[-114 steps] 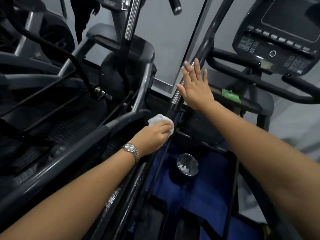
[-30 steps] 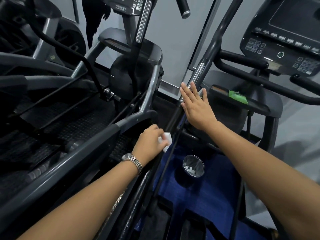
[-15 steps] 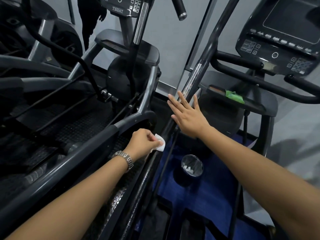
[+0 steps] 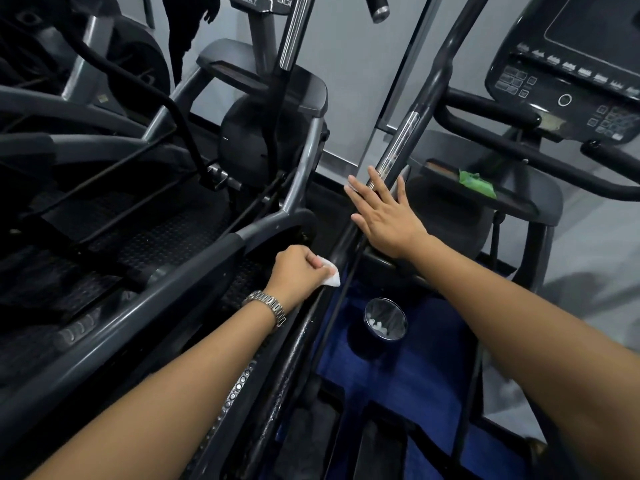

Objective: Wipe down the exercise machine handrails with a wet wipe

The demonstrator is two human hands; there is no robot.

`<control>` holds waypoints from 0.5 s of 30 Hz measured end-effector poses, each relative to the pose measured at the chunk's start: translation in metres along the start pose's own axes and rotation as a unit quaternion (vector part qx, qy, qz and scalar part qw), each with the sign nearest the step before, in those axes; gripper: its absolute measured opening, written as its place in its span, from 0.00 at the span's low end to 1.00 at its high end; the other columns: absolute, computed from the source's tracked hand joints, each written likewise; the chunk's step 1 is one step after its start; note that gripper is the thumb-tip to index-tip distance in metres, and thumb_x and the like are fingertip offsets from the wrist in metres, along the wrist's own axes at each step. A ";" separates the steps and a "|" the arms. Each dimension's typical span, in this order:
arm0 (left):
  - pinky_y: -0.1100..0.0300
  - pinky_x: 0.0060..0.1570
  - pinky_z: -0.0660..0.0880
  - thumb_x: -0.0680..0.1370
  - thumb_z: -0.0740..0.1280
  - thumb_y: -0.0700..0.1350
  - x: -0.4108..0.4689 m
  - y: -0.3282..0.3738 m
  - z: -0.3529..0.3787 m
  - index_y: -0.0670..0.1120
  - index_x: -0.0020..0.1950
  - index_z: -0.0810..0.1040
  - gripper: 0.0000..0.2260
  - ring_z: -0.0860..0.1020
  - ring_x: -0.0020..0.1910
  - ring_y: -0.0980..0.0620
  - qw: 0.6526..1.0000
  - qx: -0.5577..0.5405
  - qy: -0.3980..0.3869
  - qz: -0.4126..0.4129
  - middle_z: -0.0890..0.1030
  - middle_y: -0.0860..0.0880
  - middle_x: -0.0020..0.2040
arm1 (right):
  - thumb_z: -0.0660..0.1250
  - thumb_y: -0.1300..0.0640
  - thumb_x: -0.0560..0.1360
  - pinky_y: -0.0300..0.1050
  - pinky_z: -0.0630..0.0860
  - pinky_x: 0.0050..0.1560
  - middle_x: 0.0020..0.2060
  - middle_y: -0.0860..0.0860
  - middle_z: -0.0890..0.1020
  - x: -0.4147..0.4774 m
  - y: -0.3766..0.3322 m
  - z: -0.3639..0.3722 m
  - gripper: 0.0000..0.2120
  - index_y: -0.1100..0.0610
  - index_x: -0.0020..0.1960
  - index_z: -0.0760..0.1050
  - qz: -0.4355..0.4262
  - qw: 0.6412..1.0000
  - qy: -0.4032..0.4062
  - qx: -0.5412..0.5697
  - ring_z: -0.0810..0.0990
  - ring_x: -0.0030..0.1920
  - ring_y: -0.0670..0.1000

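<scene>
Two hands are in view, both working on one slanted handrail (image 4: 420,105) that runs between two exercise machines.

1. Writing. The console (image 4: 263,0) at the top edge, on the left machine, carries the label "750AT". The console (image 4: 568,74) on the right machine has a dark screen, a round button and rows of keys; their markings are too small to read.

2. Containers. A round bin (image 4: 367,318) stands on the blue mat (image 4: 398,382) between the machines, below and to the right of the left hand. Inside it lie a few crumpled white pieces (image 4: 379,325). The tray (image 4: 512,199) on the right machine holds a green packet (image 4: 476,183); no print on it can be read.

3. Left hand (image 4: 299,271). The fingers are curled round a white wet wipe (image 4: 330,277), which sticks out on the thumb side and touches the dark lower part of the handrail. A metal watch (image 4: 266,306) sits on the wrist. Below the hand, the rail surface shows small droplets.

4. Right hand (image 4: 384,216). The fingers are straight and spread, with the palm laid flat against the same handrail, higher up than the left hand. The fingertips (image 4: 374,174) reach the lower end of the chrome section (image 4: 398,147). It holds nothing.

5. Position of the wipe. It is at the handrail, between the two hands, just beside the left thumb.
</scene>
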State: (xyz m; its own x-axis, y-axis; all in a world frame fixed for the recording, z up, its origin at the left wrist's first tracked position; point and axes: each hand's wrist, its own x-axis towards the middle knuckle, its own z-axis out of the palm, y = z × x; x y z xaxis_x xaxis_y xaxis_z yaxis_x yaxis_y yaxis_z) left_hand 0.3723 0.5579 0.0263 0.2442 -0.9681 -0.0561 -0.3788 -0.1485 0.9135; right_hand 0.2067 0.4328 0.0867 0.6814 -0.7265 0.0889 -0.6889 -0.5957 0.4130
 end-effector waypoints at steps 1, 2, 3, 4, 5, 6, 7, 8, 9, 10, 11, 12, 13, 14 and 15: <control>0.59 0.44 0.77 0.68 0.74 0.46 0.000 0.001 0.001 0.41 0.38 0.79 0.09 0.80 0.40 0.50 1.000 -0.001 -0.001 0.000 0.80 0.49 0.34 | 0.38 0.43 0.80 0.68 0.38 0.71 0.78 0.47 0.46 0.000 0.000 -0.001 0.28 0.52 0.78 0.44 0.002 1.000 -0.001 0.000 0.32 0.74 0.52; 0.59 0.44 0.77 0.68 0.73 0.47 -0.002 -0.001 -0.001 0.42 0.38 0.79 0.09 0.80 0.40 0.50 1.000 0.004 -0.004 -0.001 0.80 0.49 0.34 | 0.38 0.43 0.80 0.69 0.38 0.71 0.78 0.47 0.46 0.000 0.000 -0.002 0.28 0.52 0.78 0.44 0.002 1.000 -0.003 0.001 0.32 0.74 0.52; 0.61 0.42 0.76 0.69 0.73 0.47 -0.004 -0.003 -0.003 0.42 0.38 0.79 0.09 0.80 0.39 0.52 1.000 0.013 -0.011 -0.004 0.81 0.49 0.33 | 0.38 0.43 0.80 0.69 0.38 0.71 0.78 0.47 0.46 0.000 -0.001 -0.003 0.28 0.52 0.78 0.44 0.003 1.000 -0.004 0.001 0.31 0.74 0.52; 0.65 0.39 0.74 0.69 0.73 0.48 -0.007 -0.006 -0.006 0.41 0.38 0.80 0.10 0.79 0.37 0.55 1.000 0.019 -0.020 -0.008 0.81 0.48 0.32 | 0.38 0.43 0.80 0.69 0.38 0.71 0.78 0.47 0.46 0.000 -0.001 -0.003 0.28 0.52 0.78 0.44 0.003 1.000 -0.005 0.002 0.31 0.74 0.52; 0.68 0.37 0.72 0.70 0.73 0.48 -0.009 -0.008 -0.010 0.41 0.38 0.81 0.11 0.78 0.35 0.59 0.999 0.022 -0.031 -0.014 0.82 0.49 0.30 | 0.37 0.43 0.80 0.69 0.37 0.71 0.77 0.47 0.45 0.000 -0.001 -0.003 0.28 0.52 0.78 0.44 0.004 1.000 -0.006 0.002 0.31 0.74 0.52; 0.72 0.35 0.69 0.70 0.73 0.49 -0.009 -0.009 -0.012 0.41 0.38 0.81 0.11 0.77 0.34 0.62 0.999 0.021 -0.038 -0.020 0.82 0.49 0.29 | 0.36 0.42 0.80 0.69 0.37 0.71 0.77 0.47 0.45 0.000 -0.001 -0.003 0.29 0.52 0.78 0.43 0.005 1.000 -0.008 0.001 0.30 0.74 0.52; 0.74 0.34 0.68 0.70 0.73 0.49 -0.009 -0.009 -0.013 0.41 0.38 0.81 0.11 0.76 0.33 0.64 0.999 0.020 -0.039 -0.023 0.81 0.50 0.29 | 0.35 0.42 0.80 0.68 0.37 0.71 0.78 0.47 0.45 0.000 -0.001 -0.002 0.29 0.52 0.78 0.43 0.006 1.000 -0.007 0.000 0.31 0.74 0.52; 0.75 0.34 0.68 0.70 0.73 0.48 -0.007 -0.006 -0.013 0.41 0.38 0.81 0.10 0.76 0.34 0.65 0.999 0.019 -0.037 -0.022 0.81 0.51 0.28 | 0.34 0.42 0.79 0.68 0.37 0.71 0.78 0.47 0.46 0.000 -0.001 -0.001 0.29 0.52 0.78 0.44 0.006 1.000 -0.005 0.000 0.31 0.74 0.53; 0.73 0.35 0.70 0.70 0.73 0.47 -0.006 -0.003 -0.011 0.41 0.38 0.81 0.10 0.77 0.35 0.62 0.999 0.015 -0.030 -0.016 0.80 0.51 0.29 | 0.34 0.42 0.79 0.68 0.37 0.71 0.78 0.47 0.46 0.000 -0.002 0.000 0.29 0.52 0.78 0.44 0.006 1.000 -0.004 -0.001 0.31 0.75 0.53; 0.70 0.37 0.72 0.69 0.73 0.46 -0.005 0.000 -0.007 0.40 0.39 0.80 0.09 0.78 0.36 0.58 1.000 0.008 -0.020 -0.007 0.80 0.51 0.30 | 0.35 0.42 0.80 0.68 0.37 0.71 0.78 0.47 0.46 0.000 -0.002 0.000 0.29 0.52 0.78 0.44 0.007 1.000 -0.006 -0.002 0.31 0.74 0.53; 0.66 0.39 0.74 0.69 0.73 0.45 -0.004 0.003 -0.002 0.40 0.39 0.80 0.08 0.79 0.37 0.55 1.000 0.004 -0.007 0.002 0.81 0.50 0.32 | 0.37 0.42 0.80 0.68 0.37 0.71 0.78 0.47 0.46 0.000 -0.002 -0.001 0.28 0.52 0.78 0.44 0.008 1.000 -0.008 -0.003 0.31 0.74 0.53; 0.63 0.40 0.75 0.69 0.72 0.44 -0.005 0.005 0.001 0.41 0.40 0.79 0.07 0.80 0.38 0.52 1.000 0.003 0.007 0.010 0.81 0.49 0.33 | 0.38 0.43 0.80 0.68 0.37 0.71 0.78 0.47 0.46 0.000 -0.003 -0.001 0.28 0.52 0.78 0.44 0.009 1.000 -0.010 -0.004 0.32 0.75 0.52; 0.62 0.40 0.75 0.69 0.72 0.44 -0.007 0.005 0.003 0.42 0.40 0.79 0.06 0.80 0.39 0.52 1.000 0.004 0.014 0.017 0.81 0.48 0.34 | 0.38 0.43 0.81 0.68 0.37 0.71 0.78 0.47 0.46 0.000 -0.003 -0.002 0.28 0.52 0.78 0.44 0.010 1.000 -0.010 -0.004 0.32 0.75 0.52; 0.62 0.40 0.75 0.69 0.72 0.45 -0.010 0.004 0.002 0.43 0.40 0.79 0.06 0.80 0.38 0.52 1.000 0.010 0.015 0.022 0.81 0.48 0.35 | 0.39 0.43 0.81 0.68 0.36 0.71 0.78 0.47 0.46 0.000 -0.003 -0.003 0.28 0.52 0.78 0.44 0.011 1.000 -0.011 -0.004 0.32 0.75 0.52; 0.61 0.40 0.75 0.68 0.73 0.46 -0.013 0.000 0.000 0.44 0.40 0.79 0.07 0.80 0.38 0.52 0.999 0.021 0.008 0.027 0.81 0.49 0.35 | 0.39 0.43 0.81 0.68 0.36 0.71 0.78 0.47 0.46 0.000 -0.003 -0.003 0.27 0.52 0.78 0.44 0.010 1.000 -0.012 -0.003 0.31 0.74 0.53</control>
State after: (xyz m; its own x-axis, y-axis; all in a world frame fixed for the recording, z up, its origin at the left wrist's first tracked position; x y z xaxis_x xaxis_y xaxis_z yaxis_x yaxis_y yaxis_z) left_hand 0.3692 0.5706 0.0272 0.2356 -0.9719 0.0002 -0.4295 -0.1040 0.8970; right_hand 0.2091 0.4359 0.0887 0.6610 -0.7466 0.0759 -0.7011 -0.5784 0.4170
